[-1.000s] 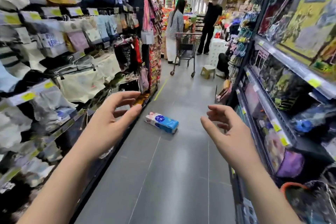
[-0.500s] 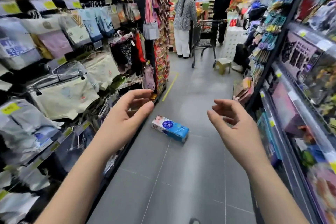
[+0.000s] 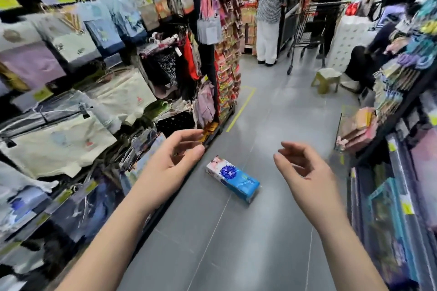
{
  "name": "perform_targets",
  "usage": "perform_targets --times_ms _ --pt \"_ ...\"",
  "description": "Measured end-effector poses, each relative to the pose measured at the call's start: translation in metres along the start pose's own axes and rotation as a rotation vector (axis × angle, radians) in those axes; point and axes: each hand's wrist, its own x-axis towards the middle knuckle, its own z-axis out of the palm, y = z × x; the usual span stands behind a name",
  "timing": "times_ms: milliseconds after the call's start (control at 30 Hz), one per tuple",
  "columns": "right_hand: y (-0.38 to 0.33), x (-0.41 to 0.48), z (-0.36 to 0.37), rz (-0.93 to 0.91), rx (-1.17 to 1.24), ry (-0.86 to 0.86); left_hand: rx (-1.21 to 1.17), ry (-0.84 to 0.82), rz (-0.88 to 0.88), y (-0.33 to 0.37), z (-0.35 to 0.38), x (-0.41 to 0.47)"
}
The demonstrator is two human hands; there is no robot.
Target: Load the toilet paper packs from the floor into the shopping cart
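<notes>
Where the grey tiled floor (image 3: pixel 236 243) runs up the aisle, the left hand (image 3: pixel 175 160) hovers left of the oblong blue-and-white wrapped toilet paper pack (image 3: pixel 233 178), fingers loosely curved, holding nothing. The pack lies flat on the floor, its print too blurred to read. Right of it the right hand (image 3: pixel 307 172) hovers, equally empty. The metal wire shopping cart (image 3: pixel 312 23) stands far beyond the pack.
</notes>
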Motion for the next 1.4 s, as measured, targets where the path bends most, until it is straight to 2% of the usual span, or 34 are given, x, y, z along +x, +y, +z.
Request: perform_targets --times_ms 367,667,867,1167,1400 --pt "0.04 0.159 0.049 0.011 -0.031 0.04 -0.014 0.008 0.027 -0.059 -0.002 0.181" --pt "0.052 0.313 0.137 0.065 -0.097 0.141 0.004 -0.161 0.072 -0.127 -0.031 0.385" --pt "0.071 0.39 0.184 0.094 -0.127 0.176 -0.012 -0.194 0.024 -0.175 -0.039 0.498" --pt "0.135 0.451 0.198 0.254 -0.141 0.194 -0.036 -0.25 -0.119 -0.236 -0.008 0.57" --pt "0.244 0.471 0.206 0.477 -0.17 0.181 0.017 -0.244 -0.298 -0.332 0.035 0.579"
